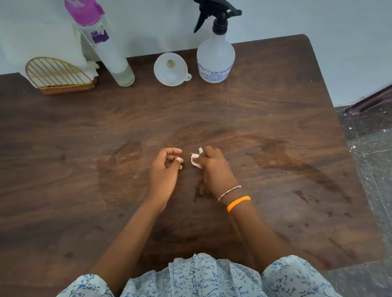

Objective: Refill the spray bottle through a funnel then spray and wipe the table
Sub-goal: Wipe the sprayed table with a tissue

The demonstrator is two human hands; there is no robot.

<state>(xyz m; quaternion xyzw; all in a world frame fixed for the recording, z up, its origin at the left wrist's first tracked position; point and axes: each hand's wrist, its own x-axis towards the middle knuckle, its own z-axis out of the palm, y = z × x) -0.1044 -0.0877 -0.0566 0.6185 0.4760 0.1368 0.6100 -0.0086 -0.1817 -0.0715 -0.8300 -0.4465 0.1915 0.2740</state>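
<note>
A clear spray bottle (215, 53) with a black trigger head stands at the far edge of the dark wooden table (71, 149). Left of it lies a white funnel (171, 69), wide mouth up. A tall clear water bottle (100, 40) with a purple cap stands further left. At the table's middle my right hand (214, 171) pinches a small crumpled white tissue (196, 159) against the wood. My left hand (164, 169) hovers just left of it, fingers loosely curled, holding nothing. Damp streaks and droplets (295, 166) darken the wood to the right.
A gold wire napkin holder (59, 76) with white paper napkins (88, 68) behind it sits at the far left corner. The wall runs along the table's far edge. Speckled floor (383, 164) and dark wooden furniture (389, 92) lie to the right.
</note>
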